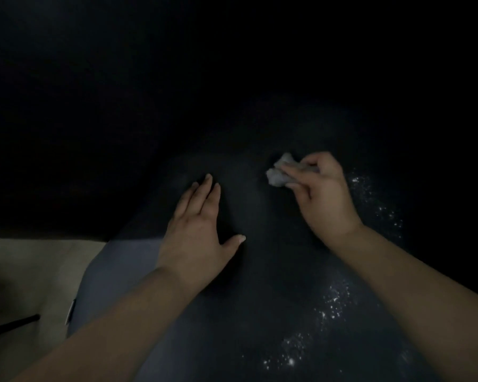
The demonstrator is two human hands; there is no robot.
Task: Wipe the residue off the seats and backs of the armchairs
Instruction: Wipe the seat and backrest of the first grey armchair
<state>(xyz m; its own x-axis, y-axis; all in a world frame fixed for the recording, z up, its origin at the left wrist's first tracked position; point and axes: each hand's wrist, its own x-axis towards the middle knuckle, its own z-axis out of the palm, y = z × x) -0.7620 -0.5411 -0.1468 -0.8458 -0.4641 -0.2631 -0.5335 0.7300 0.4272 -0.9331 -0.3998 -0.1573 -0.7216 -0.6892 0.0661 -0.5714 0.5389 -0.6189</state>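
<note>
Dark blue armchair seat (260,312) speckled with white residue (331,301); left hand (199,230) rests flat, right hand (323,197) grips a crumpled cloth (279,172).

There is one view only, from a camera worn on the person's head. It looks forward and steeply down from close above a dark armchair seat (260,312), which fills the near and middle ground. Both forearms reach in from the near edge, the left hand (199,230) and right hand (323,197) mid-frame. The far part is too dark to read; pale floor (31,266) shows near left.
</note>
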